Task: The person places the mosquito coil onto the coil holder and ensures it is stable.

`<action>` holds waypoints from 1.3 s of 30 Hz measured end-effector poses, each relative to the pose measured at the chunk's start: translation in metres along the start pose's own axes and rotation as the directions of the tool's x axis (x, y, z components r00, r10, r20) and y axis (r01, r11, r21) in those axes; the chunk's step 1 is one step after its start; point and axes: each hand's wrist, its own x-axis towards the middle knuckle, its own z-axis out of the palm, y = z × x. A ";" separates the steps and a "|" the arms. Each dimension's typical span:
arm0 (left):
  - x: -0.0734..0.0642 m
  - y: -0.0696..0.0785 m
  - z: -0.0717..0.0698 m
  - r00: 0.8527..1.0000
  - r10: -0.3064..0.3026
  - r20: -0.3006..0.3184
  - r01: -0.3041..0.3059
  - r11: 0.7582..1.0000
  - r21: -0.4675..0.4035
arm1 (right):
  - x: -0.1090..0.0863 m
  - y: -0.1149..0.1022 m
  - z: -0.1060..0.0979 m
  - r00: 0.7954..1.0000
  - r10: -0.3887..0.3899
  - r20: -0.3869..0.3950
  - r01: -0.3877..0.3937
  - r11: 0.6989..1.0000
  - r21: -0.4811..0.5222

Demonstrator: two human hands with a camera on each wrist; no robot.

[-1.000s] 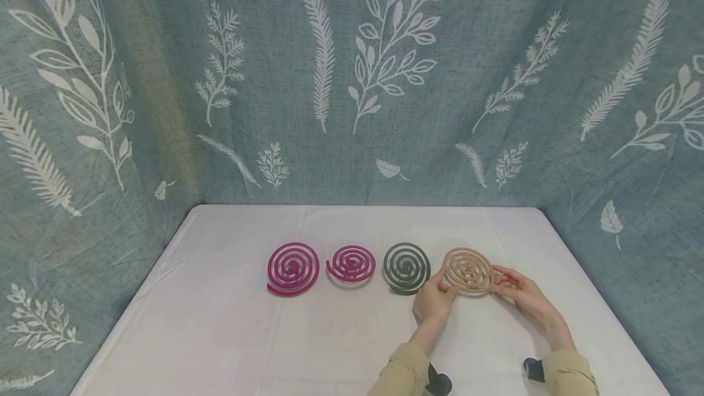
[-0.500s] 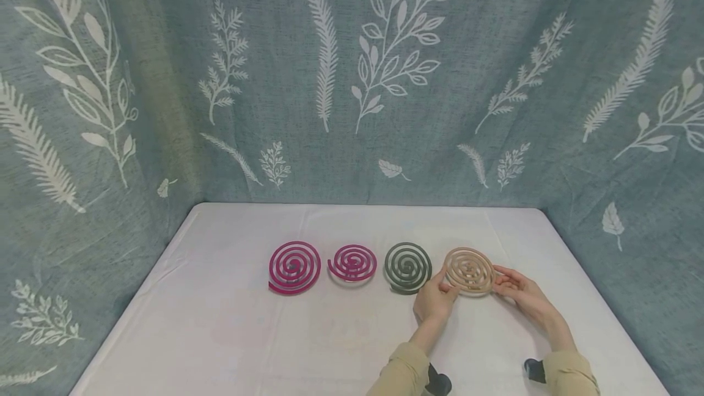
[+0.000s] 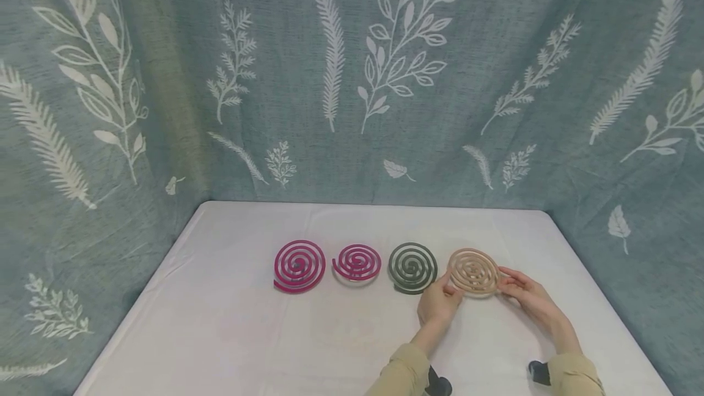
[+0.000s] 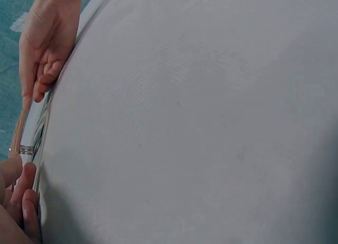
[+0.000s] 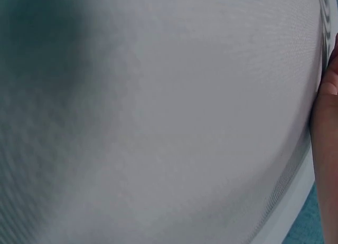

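Observation:
A tan spiral coil (image 3: 474, 271), flat and round, is at the right end of a row on the white table. My left hand (image 3: 439, 305) pinches its left edge between thumb and fingers, and my right hand (image 3: 531, 297) pinches the opposite edge. In the left wrist view the tan coil (image 4: 19, 127) appears nearly edge-on, with a small metallic piece under it. Just left of my left hand, a dark green spiral coil (image 3: 412, 268) lies partly behind the fingers. The right wrist view shows mostly blurred tabletop and part of a hand at its right edge.
Two magenta spiral coils, a larger one (image 3: 299, 266) and a smaller one (image 3: 357, 262), lie farther left in the row. The white table (image 3: 220, 322) ends at a blue-green leaf-patterned curtain (image 3: 352, 170) behind and at both sides.
The head view has shifted slightly, so everything appears a little farther right. Both hands keep their hold on the tan coil, and the other coils stay in place.

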 end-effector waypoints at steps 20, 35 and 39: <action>-0.031 -0.014 -0.057 0.915 0.073 0.398 0.000 0.983 -0.181 | -0.002 -0.004 -0.002 0.995 0.102 -0.003 -0.102 0.993 -0.067; -0.042 -0.049 -0.187 0.847 0.181 0.500 -0.057 0.966 -0.254 | 0.001 -0.005 0.003 0.996 0.083 0.018 -0.083 0.997 -0.002; -0.037 -0.063 -0.229 0.909 0.201 0.365 -0.133 0.970 -0.204 | -0.003 -0.003 -0.002 0.998 0.063 -0.003 -0.063 0.997 0.033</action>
